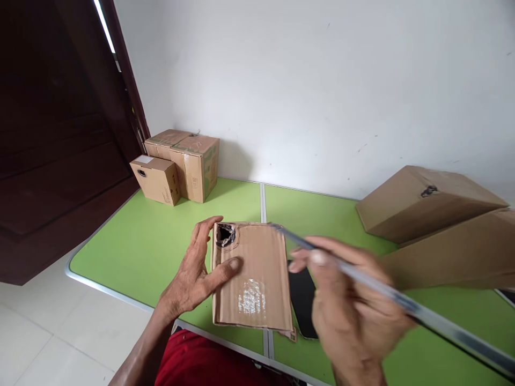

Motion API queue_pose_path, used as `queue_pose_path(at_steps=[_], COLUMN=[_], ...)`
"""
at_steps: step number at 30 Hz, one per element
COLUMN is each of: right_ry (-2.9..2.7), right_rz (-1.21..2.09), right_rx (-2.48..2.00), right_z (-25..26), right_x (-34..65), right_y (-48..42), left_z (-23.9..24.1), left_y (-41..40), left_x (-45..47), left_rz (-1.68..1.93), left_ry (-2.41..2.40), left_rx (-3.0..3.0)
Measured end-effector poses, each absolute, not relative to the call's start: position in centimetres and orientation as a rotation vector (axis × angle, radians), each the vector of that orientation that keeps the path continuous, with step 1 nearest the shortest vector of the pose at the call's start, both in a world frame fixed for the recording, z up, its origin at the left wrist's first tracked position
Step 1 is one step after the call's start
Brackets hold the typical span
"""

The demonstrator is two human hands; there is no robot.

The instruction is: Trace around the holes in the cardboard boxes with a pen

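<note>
A small brown cardboard box (257, 262) stands out in front of me, with a ragged, blackened hole (226, 235) at its upper left corner and curved lines drawn around it. My left hand (205, 273) grips the box's left side, thumb on its face and fingers along the edge. My right hand (354, 300), slightly blurred, has its fingers closed around a long, slim grey pen-like tool (374, 281). The tool's tip appears at the box's upper right edge; whether it touches is unclear. A black phone (303, 300) lies on the table, partly hidden by the box and right hand.
The green folding table (129, 252) has a metal centre seam. Two cardboard boxes, a large one (193, 166) and a smaller one (155, 179), stand at the back left. More cardboard (426, 206) is at the right by the white wall. A dark door (60, 134) is at left.
</note>
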State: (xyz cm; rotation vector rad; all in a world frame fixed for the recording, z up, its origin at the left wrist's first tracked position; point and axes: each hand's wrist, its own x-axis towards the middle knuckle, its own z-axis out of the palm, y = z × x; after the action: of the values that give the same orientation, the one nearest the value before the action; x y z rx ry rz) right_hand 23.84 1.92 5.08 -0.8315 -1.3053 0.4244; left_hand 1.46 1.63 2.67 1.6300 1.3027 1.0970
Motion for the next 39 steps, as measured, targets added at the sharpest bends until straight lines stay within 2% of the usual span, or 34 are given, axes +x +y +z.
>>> queue_pose_path(at_steps=[4,6,8,14,20,26,31,39], right_ry=[-1.057,-1.245,-1.457,-1.967,-2.117,-1.958,-1.799,-1.443], right_rz=[0.104,-0.128,-0.123,0.006,0.082,0.183,0.478,0.853], right_rx=[-0.933,-1.303,-1.495,-1.983,-2.229,-2.332,-2.418,-2.264], right_z=[3.3,1.0,-1.8,-7.6,-7.9,-5.3,-5.8,-7.2], right_x=[29.5,33.2,36.6,40.8,40.3,37.5,32.7,33.6], right_y=[4.6,6.3,7.8,9.5,10.5,5.8,-0.3,0.7], left_z=[2.5,2.6,2.7,2.9,3.0,4.0,3.9,3.0], left_y=[1.7,1.7,1.7,1.8,2.3,1.6,1.8,2.3], left_x=[1.3,1.3,1.3,1.2,0.9,1.7,1.4,0.7], left_rz=[1.091,1.091,1.091,1.077,1.025,1.054,1.046,1.010], left_ry=[1.308,1.316,1.327,1.364,1.368,1.396,1.367,1.330], left_rx=[1.636,1.636,1.625,1.545,1.541,1.483,1.518,1.554])
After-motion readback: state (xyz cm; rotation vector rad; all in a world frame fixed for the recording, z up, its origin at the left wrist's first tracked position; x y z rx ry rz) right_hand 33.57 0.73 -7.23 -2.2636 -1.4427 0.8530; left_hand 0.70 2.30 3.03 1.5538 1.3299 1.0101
